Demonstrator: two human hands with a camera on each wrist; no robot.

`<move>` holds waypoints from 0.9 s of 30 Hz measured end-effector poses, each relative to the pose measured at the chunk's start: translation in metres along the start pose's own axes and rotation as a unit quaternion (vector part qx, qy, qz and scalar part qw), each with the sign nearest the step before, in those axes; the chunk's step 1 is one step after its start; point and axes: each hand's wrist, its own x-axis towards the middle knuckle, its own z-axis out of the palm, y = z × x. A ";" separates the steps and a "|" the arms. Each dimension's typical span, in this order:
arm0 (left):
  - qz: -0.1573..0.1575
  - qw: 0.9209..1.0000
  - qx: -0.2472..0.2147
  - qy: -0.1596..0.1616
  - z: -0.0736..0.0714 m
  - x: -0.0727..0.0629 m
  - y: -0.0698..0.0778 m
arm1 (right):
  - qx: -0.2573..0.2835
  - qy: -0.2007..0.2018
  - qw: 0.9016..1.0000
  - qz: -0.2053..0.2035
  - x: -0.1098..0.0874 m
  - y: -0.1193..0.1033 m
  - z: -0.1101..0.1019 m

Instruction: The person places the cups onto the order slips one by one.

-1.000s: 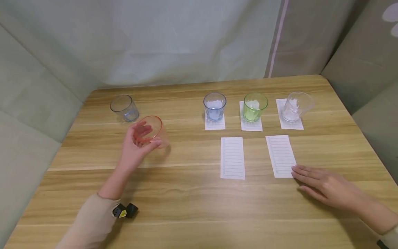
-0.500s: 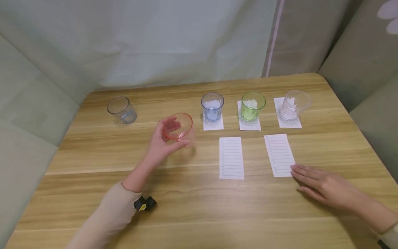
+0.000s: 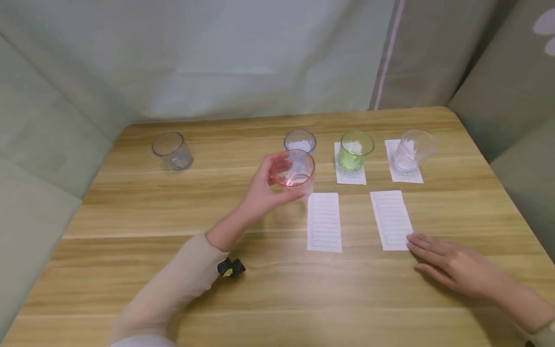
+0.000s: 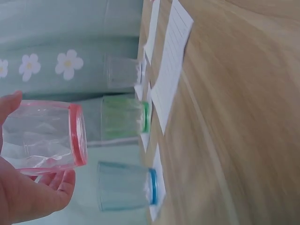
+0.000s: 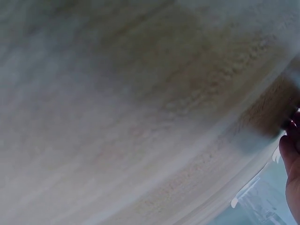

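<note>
My left hand (image 3: 260, 196) grips a clear cup with a red rim (image 3: 299, 181), thumb on the near side and fingers behind. In the left wrist view this red-rimmed cup (image 4: 42, 138) is off the table. In the head view it overlaps the blue cup (image 3: 300, 137) behind it and hangs just beyond the upper edge of a lined paper slip (image 3: 324, 222). My right hand (image 3: 455, 264) lies flat with extended fingers, its fingertips at the lower right corner of another lined slip (image 3: 392, 220). Only part of the right hand (image 5: 293, 180) shows in the right wrist view.
A green cup (image 3: 353, 156) and a colourless cup (image 3: 409, 154) stand on paper slips along the back right. Far to the left is a grey-blue tinted cup (image 3: 175, 153) directly on the wooden table (image 3: 130, 270). Curtains (image 3: 243, 62) hang behind the table.
My left hand has carried the red-rimmed cup rightward from near the grey-blue cup to in front of the blue one. The right hand has stayed in place.
</note>
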 end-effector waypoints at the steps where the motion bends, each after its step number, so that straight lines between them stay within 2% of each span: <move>1: -0.001 1.000 0.004 -0.005 0.003 0.002 0.001 | 0.001 0.001 1.000 0.001 0.000 0.000 0.000; 9: 0.006 0.999 0.013 -0.041 0.026 0.014 0.008 | -0.003 0.004 1.000 0.024 0.002 -0.004 0.000; 16: -0.007 0.997 0.001 -0.075 0.047 0.022 0.010 | -0.011 -0.006 0.999 0.042 0.006 -0.009 -0.002; 23: 0.002 0.995 0.010 -0.100 0.075 0.030 0.014 | -0.006 -0.003 0.999 0.050 0.006 -0.010 -0.001; 27: 0.012 0.992 0.021 -0.126 0.094 0.033 0.016 | -0.005 0.004 0.999 0.052 0.005 -0.009 0.000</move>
